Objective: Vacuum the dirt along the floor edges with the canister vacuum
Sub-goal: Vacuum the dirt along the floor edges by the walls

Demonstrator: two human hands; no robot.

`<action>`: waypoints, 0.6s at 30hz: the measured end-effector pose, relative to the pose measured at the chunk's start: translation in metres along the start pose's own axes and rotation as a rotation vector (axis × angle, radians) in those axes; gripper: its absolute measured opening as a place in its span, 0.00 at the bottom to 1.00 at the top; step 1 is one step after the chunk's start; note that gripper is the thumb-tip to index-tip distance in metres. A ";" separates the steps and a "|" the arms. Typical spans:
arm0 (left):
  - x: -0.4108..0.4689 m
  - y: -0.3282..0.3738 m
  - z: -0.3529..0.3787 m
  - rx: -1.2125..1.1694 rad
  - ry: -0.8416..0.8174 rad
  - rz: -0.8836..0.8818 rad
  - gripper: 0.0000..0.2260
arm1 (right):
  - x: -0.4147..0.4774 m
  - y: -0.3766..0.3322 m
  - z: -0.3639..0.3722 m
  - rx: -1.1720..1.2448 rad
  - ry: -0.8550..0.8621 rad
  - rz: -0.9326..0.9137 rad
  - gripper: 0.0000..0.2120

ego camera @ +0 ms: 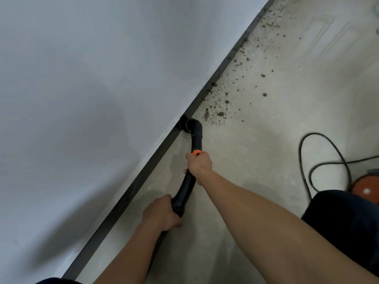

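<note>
— Head view, edges first?
— Dark baseboard (143,171) running diagonally from bottom left to top right, between grey wall (82,99) and pale floor (256,160). Open room for moving only on the floor side, right of the strip.

— Task items, counted?
— One black vacuum tube (187,185), curved, bearing one orange ring (196,152). One nozzle (189,125) set against the baseboard, about midway along the floor edge. One scatter of brown dirt (221,107), crumbs and specks too many to count, hugging the edge just beyond the nozzle and thinning out toward the open floor. One orange canister (367,189), partly cut off at the right border, just beside a dark garment (344,218). One black cord (317,133), looped on the floor near the canister.

— Hands?
— Two. Right hand (198,167) wrapped round the tube just below the orange ring, fingers curled tight. Left hand (162,212) curled round the tube's lower end, nearer the body.

— Surface?
— Smooth, pale, faintly glossy, with soft shadow under both arms. Wall plain and matte, filling the whole left half.
</note>
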State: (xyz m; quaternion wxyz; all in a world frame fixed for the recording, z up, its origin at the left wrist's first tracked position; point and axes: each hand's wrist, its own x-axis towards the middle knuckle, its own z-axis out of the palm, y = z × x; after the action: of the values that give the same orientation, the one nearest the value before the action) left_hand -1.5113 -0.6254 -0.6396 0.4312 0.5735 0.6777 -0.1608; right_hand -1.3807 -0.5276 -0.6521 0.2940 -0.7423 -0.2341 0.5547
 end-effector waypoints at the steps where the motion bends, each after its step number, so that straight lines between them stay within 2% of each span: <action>1: 0.002 0.000 -0.003 -0.024 0.019 -0.010 0.24 | 0.002 -0.005 0.001 0.007 0.000 0.000 0.13; 6: 0.006 0.017 0.004 0.075 -0.115 0.011 0.28 | -0.005 0.008 -0.010 0.010 0.025 0.030 0.10; 9: 0.011 0.035 0.008 0.163 -0.162 0.071 0.29 | -0.004 0.019 -0.034 0.080 0.128 0.064 0.09; 13: 0.031 0.056 0.004 0.124 -0.056 0.147 0.22 | 0.021 0.009 -0.065 0.211 0.235 0.081 0.11; 18: 0.049 0.063 0.002 -0.027 0.058 0.149 0.20 | 0.048 -0.021 -0.067 0.208 0.138 0.074 0.14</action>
State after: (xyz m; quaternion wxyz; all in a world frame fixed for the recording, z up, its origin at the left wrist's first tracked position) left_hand -1.4512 -0.5771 -0.6606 0.4297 0.6209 0.6476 -0.1025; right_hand -1.3035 -0.4926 -0.6561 0.3644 -0.7523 -0.1271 0.5340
